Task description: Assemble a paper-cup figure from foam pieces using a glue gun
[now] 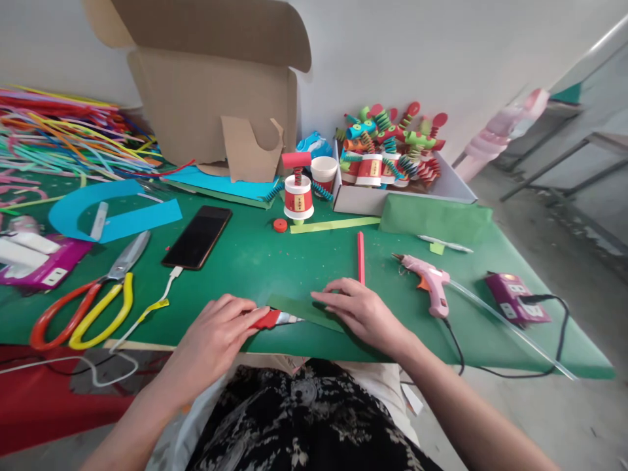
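Note:
Low on the green table, close to its front edge, my left hand (223,332) is closed around a red-handled utility knife (269,319). Its pale metal tip points right, beside a narrow dark green paper strip (294,309). My right hand (364,313) holds the strip's right end, fingers over it and the thumb hidden. Just beyond that hand lies a thin red strip (361,255). A small paper-cup figure (298,198) with a red tube on top and blue folded arms stands farther back, near a red round cap (280,226) and a light green strip (333,226).
Scissors (118,268) and a phone (197,237) on a cable lie left. To the right are a pink glue gun (434,281), a purple box (516,299) and cords. Behind stand a box of finished figures (358,198) and a cardboard box (216,104).

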Tool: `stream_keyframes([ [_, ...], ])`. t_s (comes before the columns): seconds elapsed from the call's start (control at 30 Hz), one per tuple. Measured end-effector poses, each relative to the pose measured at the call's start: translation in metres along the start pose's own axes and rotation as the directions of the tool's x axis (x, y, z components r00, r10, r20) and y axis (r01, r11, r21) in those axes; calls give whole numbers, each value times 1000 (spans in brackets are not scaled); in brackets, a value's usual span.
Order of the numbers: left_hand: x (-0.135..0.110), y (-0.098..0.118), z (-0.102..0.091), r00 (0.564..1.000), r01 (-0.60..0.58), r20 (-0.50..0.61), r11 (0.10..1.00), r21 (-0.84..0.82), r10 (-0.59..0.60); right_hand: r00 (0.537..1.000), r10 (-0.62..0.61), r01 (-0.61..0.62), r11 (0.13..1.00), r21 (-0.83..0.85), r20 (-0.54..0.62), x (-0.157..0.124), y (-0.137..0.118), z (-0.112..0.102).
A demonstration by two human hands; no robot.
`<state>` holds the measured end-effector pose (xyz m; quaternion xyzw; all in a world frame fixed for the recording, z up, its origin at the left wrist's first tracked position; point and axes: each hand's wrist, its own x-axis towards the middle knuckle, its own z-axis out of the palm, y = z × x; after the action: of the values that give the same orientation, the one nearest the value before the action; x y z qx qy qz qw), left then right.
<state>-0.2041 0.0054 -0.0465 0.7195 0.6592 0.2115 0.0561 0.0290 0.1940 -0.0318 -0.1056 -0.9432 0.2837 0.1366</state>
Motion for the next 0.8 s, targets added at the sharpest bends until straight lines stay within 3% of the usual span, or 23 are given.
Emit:
stream_keyframes([
  [0.13,0,-1,0,1000,-9,5,1000,7,9,997,-72,72,997,32,7,-12,7,-8],
  [0.8,3,13,-1,1000,-8,-9,999,39,9,997,-71,74,994,-82,44,-16,12,5],
])
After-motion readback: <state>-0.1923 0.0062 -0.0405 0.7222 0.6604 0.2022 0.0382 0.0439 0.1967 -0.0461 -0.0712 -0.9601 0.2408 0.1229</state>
